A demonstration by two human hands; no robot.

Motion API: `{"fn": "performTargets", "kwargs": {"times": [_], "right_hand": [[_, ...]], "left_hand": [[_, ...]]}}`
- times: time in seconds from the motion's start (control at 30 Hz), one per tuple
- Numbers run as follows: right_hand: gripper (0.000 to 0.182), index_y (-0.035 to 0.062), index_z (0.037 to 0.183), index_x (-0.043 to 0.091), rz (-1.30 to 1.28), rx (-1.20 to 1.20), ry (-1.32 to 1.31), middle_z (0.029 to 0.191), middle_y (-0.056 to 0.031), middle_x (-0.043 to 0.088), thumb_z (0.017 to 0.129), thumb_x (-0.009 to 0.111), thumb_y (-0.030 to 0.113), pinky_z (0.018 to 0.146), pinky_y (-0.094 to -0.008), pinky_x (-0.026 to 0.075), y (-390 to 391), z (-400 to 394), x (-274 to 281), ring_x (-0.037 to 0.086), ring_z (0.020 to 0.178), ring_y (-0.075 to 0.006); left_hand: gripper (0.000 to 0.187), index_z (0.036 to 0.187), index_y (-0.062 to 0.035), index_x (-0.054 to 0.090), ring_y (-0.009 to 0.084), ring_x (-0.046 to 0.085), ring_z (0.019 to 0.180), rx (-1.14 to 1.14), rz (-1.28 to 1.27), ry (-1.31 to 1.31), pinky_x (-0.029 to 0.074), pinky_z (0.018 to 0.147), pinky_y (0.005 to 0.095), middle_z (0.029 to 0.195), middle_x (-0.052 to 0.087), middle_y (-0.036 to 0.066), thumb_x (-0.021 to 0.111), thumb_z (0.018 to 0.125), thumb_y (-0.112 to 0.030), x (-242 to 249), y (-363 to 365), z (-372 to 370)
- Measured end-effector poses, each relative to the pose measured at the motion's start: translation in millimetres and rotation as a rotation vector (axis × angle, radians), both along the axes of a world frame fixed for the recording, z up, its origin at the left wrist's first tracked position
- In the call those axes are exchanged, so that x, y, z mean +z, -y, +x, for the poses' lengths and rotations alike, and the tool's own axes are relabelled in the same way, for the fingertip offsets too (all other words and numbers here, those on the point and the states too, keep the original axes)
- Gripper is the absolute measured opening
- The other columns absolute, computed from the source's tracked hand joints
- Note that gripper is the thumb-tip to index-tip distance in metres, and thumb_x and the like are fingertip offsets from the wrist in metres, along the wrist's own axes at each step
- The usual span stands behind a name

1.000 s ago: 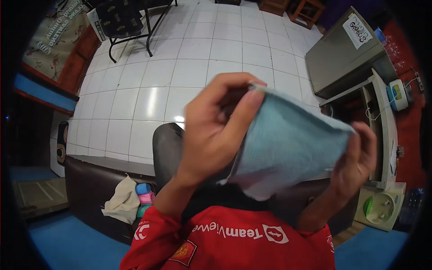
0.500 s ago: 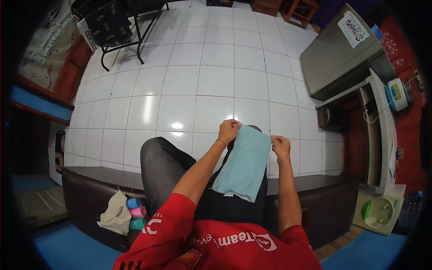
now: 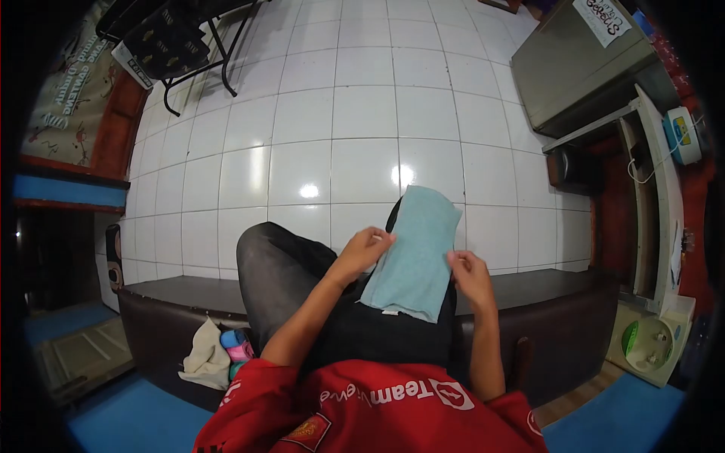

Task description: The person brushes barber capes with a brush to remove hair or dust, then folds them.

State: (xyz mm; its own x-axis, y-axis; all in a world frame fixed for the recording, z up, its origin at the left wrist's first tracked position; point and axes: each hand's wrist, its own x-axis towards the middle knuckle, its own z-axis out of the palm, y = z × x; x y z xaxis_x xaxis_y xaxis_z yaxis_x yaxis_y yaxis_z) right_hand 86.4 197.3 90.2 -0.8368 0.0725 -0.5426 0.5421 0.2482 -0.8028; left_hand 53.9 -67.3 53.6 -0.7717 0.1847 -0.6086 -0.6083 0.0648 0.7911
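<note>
A light blue folded cloth [image 3: 417, 253] lies lengthwise over my right thigh, with a small white tag at its lower edge. My left hand [image 3: 370, 249] is at the cloth's left edge, its curled fingers and thumb closed on that edge. On the opposite side, my right hand [image 3: 470, 273] has its fingertips closed at the right edge, a little lower. The cloth's upper end is free of both hands. Beside my left leg, a cream cloth [image 3: 206, 355] rests on the dark seat near rolled blue [image 3: 232, 339] and pink [image 3: 241, 352] cloths.
I sit on a dark brown padded seat [image 3: 181, 294]. White floor tiles [image 3: 302, 113] spread ahead. A black metal-legged chair [image 3: 226, 72] is at the upper left, a grey refrigerator [image 3: 581, 68] at the upper right. A pale open frame [image 3: 657, 196] stands at the right.
Both hands have left the cloth's upper corners and moved down along its sides. The cloth's upper end now lies loose. The view has shifted slightly.
</note>
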Motion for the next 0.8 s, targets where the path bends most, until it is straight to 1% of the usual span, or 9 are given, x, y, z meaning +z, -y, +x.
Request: {"fn": "performTargets", "kwargs": {"times": [0.23, 0.3, 0.33, 0.5, 0.6, 0.67, 0.7, 0.77, 0.8], "right_hand": [[0.022, 0.0038, 0.093, 0.06, -0.072, 0.026, 0.007, 0.068, 0.0042, 0.054, 0.097, 0.061, 0.025, 0.054, -0.0198, 0.037, 19, 57, 31, 0.047, 0.06, -0.0031], [0.02, 0.004, 0.095, 0.059, -0.066, -0.04, -0.064, 0.068, 0.0051, 0.052, 0.097, 0.059, 0.024, 0.054, -0.0198, 0.035, 19, 61, 29, 0.045, 0.06, -0.0025], [0.018, 0.0042, 0.098, 0.058, -0.07, -0.114, -0.134, 0.067, 0.006, 0.05, 0.098, 0.058, 0.023, 0.054, -0.0199, 0.033, 20, 62, 28, 0.042, 0.06, -0.0019], [0.018, 0.0061, 0.103, 0.056, 0.05, -0.164, -0.18, 0.068, 0.0069, 0.047, 0.098, 0.06, 0.023, 0.053, -0.0219, 0.024, 21, 67, 69, 0.032, 0.061, -0.0012], [0.021, 0.0043, 0.108, 0.058, 0.336, -0.034, -0.069, 0.073, 0.0006, 0.052, 0.095, 0.063, 0.02, 0.059, -0.0235, 0.035, 14, 76, 71, 0.042, 0.066, -0.0063], [0.027, 0.0025, 0.11, 0.061, 0.729, 0.114, -0.592, 0.085, -0.0084, 0.059, 0.088, 0.069, 0.015, 0.072, -0.0312, 0.045, 13, 85, 56, 0.055, 0.08, -0.0176], [0.027, 0.0025, 0.11, 0.061, 0.73, 0.125, -0.588, 0.085, -0.0084, 0.059, 0.088, 0.069, 0.015, 0.072, -0.0312, 0.045, 18, 84, 64, 0.055, 0.08, -0.0176], [0.033, 0.0039, 0.108, 0.065, 0.589, 0.37, -0.665, 0.103, -0.0138, 0.061, 0.079, 0.076, 0.011, 0.087, -0.0409, 0.046, 36, 81, 91, 0.056, 0.1, -0.0308], [0.036, 0.0042, 0.104, 0.067, 0.538, 0.454, -0.672, 0.102, -0.0109, 0.062, 0.072, 0.081, 0.012, 0.085, -0.0401, 0.045, 45, 80, 96, 0.056, 0.098, -0.0302]], "left_hand": [[0.041, 0.12, 0.0064, 0.054, 0.0136, 0.065, 0.085, -0.043, 0.258, 0.136, 0.052, 0.075, 0.0243, 0.097, 0.069, 0.014, 0.07, 0.091, -0.018, 44, 11, 56], [0.049, 0.123, 0.0056, 0.048, 0.0124, 0.064, 0.08, -0.015, 0.131, -0.002, 0.051, 0.065, 0.0249, 0.091, 0.069, 0.013, 0.072, 0.089, -0.02, 50, 5, 69], [0.056, 0.131, 0.0022, 0.037, 0.0172, 0.066, 0.085, 0.014, 0.22, 0.061, 0.054, 0.07, 0.0279, 0.098, 0.068, 0.017, 0.071, 0.089, -0.012, 57, 5, 71], [0.064, 0.135, -0.0002, 0.024, 0.0183, 0.066, 0.081, 0.031, 0.298, 0.033, 0.058, 0.065, 0.0298, 0.095, 0.065, 0.017, 0.068, 0.09, -0.01, 82, -1, 94], [0.055, 0.131, 0.0011, 0.025, 0.0201, 0.069, 0.079, -0.097, 0.269, 0.066, 0.06, 0.066, 0.0295, 0.093, 0.065, 0.018, 0.063, 0.093, -0.008, 85, -4, 107], [0.053, 0.131, 0.0013, 0.025, 0.0207, 0.07, 0.08, -0.093, 0.274, 0.058, 0.06, 0.067, 0.0295, 0.092, 0.065, 0.018, 0.062, 0.094, -0.008, 83, -3, 109], [0.051, 0.13, 0.0015, 0.025, 0.0212, 0.07, 0.081, -0.098, 0.276, 0.051, 0.06, 0.067, 0.0295, 0.092, 0.065, 0.018, 0.06, 0.095, -0.007, 82, -3, 111], [0.047, 0.129, 0.0015, 0.025, 0.021, 0.07, 0.083, -0.108, 0.296, 0.04, 0.059, 0.07, 0.0291, 0.095, 0.065, 0.02, 0.058, 0.096, -0.006, 77, 1, 115], [0.046, 0.128, 0.0016, 0.027, 0.0207, 0.07, 0.084, -0.075, 0.321, 0.046, 0.059, 0.071, 0.0287, 0.095, 0.065, 0.02, 0.058, 0.096, -0.006, 75, 2, 120]]}}
